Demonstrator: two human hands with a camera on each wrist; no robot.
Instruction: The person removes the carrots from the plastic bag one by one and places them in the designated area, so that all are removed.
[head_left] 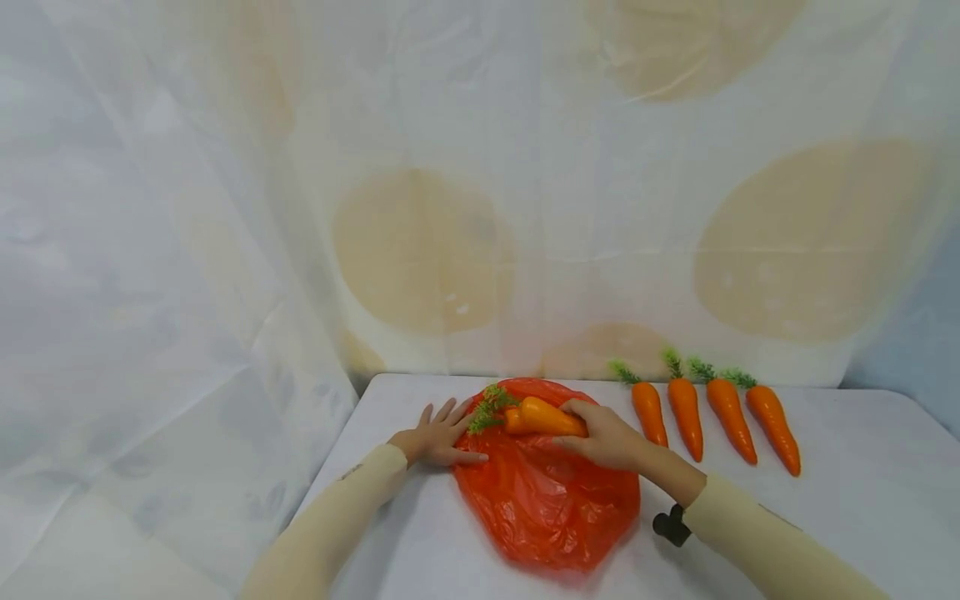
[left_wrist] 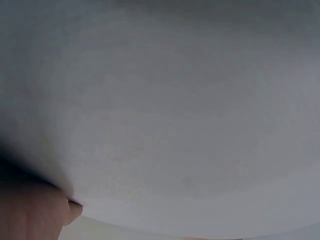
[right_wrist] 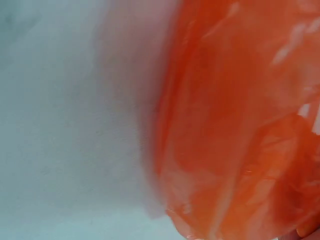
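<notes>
A red plastic bag [head_left: 547, 508] lies on the white table in the head view. My right hand [head_left: 611, 437] grips an orange carrot [head_left: 551, 417] by its tapered end, over the upper part of the bag. The end of what looks like a second carrot [head_left: 513, 422] shows beside it, with green leafy tops [head_left: 491, 408] pointing left. My left hand [head_left: 438, 437] rests at the bag's left edge with fingers spread and straight, the thumb on the red plastic. In the right wrist view the bag [right_wrist: 220, 125] fills the right side; the left wrist view shows mostly table.
Several carrots [head_left: 731, 419] with green tops lie in a row to the right of the bag. A patterned cloth [head_left: 570, 208] hangs behind the table [head_left: 862, 500]. A small black object [head_left: 672, 526] sits at my right wrist.
</notes>
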